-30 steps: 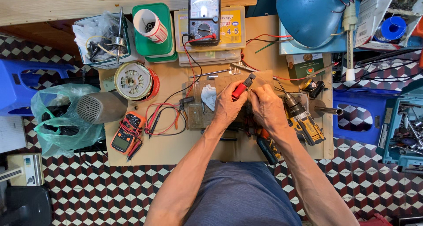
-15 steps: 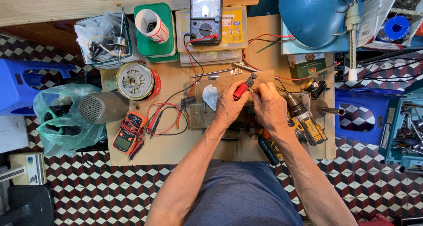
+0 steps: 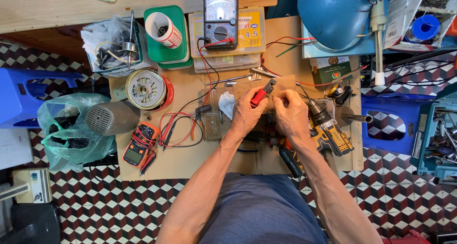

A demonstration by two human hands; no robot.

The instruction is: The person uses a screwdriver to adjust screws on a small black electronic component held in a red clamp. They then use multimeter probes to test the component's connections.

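Observation:
My left hand (image 3: 246,114) grips red-handled pliers (image 3: 262,93), their dark jaws pointing up and to the right. Just beside the jaws, my right hand (image 3: 291,114) pinches something small that I cannot make out. Both hands hover over the middle of a low cardboard-topped table (image 3: 190,156), close together and almost touching. A yellow and black cordless drill (image 3: 328,129) lies right of my right hand, partly under my wrist.
A black analog multimeter (image 3: 220,19) with red and black leads stands at the back. A motor winding (image 3: 146,88), orange multimeter (image 3: 138,149), green tub with a cup (image 3: 164,32), blue lamp (image 3: 333,13), blue stools (image 3: 21,96) and a toolbox (image 3: 435,137) surround the table.
Both hands stay over the same spot; the pliers' jaws shifted only slightly near my right fingers.

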